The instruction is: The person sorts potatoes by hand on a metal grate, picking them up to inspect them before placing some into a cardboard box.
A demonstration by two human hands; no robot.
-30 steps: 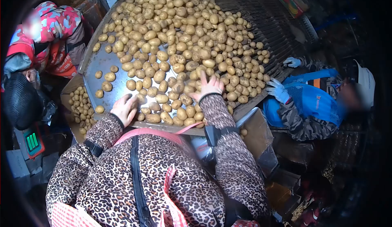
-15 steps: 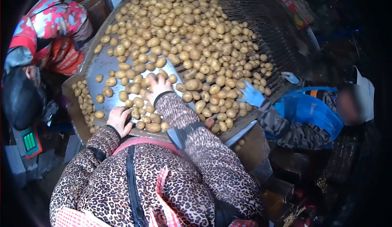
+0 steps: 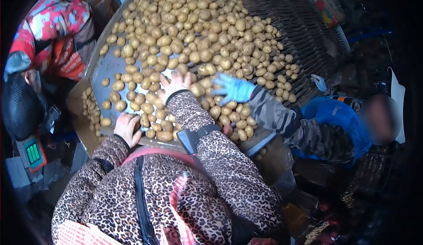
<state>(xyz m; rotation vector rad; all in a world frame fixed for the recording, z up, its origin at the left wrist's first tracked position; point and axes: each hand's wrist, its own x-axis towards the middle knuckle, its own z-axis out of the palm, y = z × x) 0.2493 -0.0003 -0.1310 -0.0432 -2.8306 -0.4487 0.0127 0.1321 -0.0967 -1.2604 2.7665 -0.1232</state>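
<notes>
Many yellow-brown potatoes (image 3: 211, 37) cover a metal sorting table in front of me. My right hand (image 3: 175, 85) lies palm down among them near the middle, its fingers spread and touching several potatoes. My left hand (image 3: 127, 128) rests at the near edge of the table, beside the closest potatoes, fingers apart and slightly bent, with nothing seen in it. Bare grey metal of the sorting table (image 3: 102, 71) shows at the left. A co-worker's blue-gloved hand (image 3: 233, 88) reaches over the potatoes just right of my right hand.
A slatted grate (image 3: 304, 33) forms the right part of the table. Smaller potatoes (image 3: 91, 110) lie in a side bin at left. A co-worker with a blue basket (image 3: 332, 117) stands at right. Another person (image 3: 57, 24) bends at left, near a device with a green display (image 3: 32, 153).
The co-worker's gloved hand has moved left across the potatoes, close to my right hand. My right hand has shifted slightly right with fingers more spread. My left hand is almost unmoved.
</notes>
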